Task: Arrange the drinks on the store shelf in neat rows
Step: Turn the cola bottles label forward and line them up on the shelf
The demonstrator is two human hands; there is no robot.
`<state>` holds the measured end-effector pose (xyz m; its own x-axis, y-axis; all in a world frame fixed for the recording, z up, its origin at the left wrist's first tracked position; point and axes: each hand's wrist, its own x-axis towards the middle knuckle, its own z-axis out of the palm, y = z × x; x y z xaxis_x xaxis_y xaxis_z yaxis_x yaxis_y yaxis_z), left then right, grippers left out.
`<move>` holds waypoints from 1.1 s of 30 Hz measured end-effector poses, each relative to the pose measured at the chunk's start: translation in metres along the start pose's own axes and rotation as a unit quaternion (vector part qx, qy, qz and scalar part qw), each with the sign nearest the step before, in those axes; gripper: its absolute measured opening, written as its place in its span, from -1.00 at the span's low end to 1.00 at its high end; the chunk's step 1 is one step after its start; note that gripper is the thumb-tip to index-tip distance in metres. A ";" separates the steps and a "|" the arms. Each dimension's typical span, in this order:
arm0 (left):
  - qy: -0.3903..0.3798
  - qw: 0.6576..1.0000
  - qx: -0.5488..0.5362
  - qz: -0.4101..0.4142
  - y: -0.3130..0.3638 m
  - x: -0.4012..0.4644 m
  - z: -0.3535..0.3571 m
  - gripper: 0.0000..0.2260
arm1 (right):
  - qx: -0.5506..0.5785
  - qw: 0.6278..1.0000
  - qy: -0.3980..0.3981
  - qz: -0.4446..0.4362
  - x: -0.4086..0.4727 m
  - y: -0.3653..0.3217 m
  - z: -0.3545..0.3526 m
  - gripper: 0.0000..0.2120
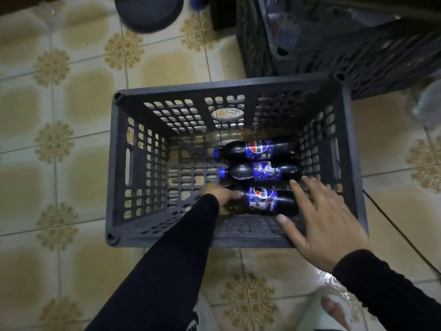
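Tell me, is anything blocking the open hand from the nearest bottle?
Nothing visible. The right hand hovers open just above the nearest bottle in the crate; the left hand already holds its neck end.

Crate (114, 163) left half lies bare (three bottles (260, 173) crowd the right).

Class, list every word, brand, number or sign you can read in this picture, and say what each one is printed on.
Far bottle: red, white and blue globe logo; the lettering beside it is too blurred to read.
Middle bottle: label printing blurred, unreadable.
Near bottle: same globe logo; white lettering along the label too blurred to quote.
Crate: no text visible.
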<state>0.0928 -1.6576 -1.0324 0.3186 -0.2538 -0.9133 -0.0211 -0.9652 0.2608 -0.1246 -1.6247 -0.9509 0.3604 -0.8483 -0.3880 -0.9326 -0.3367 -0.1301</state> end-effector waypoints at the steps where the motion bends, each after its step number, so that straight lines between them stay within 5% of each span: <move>1: -0.016 0.999 0.038 0.008 -0.002 0.003 -0.001 -0.56 | -0.001 1.000 0.000 -0.001 0.000 0.000 0.000 -0.28; 3: -0.029 0.995 0.088 0.025 -0.001 0.004 -0.004 -0.38 | -0.002 1.000 0.001 -0.001 0.001 -0.001 -0.001 -0.28; 15: -0.132 0.949 0.286 0.030 -0.011 -0.001 -0.040 -0.04 | 0.011 1.000 -0.009 0.009 0.000 -0.002 -0.002 -0.24; 24: -0.067 0.899 0.339 0.268 -0.007 -0.056 -0.059 -0.31 | 0.048 0.999 -0.018 0.020 -0.007 -0.009 -0.020 -0.18; 33: 0.075 0.848 0.307 0.426 0.048 -0.231 -0.157 -0.50 | 0.054 0.997 0.055 -0.008 -0.044 -0.058 -0.189 -0.13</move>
<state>0.1665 -1.6351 -0.7599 0.0557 -0.9090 -0.4131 -0.7783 -0.2987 0.5523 -0.0829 -1.6450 -0.7535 0.3690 -0.8851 -0.2836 -0.9217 -0.3090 -0.2346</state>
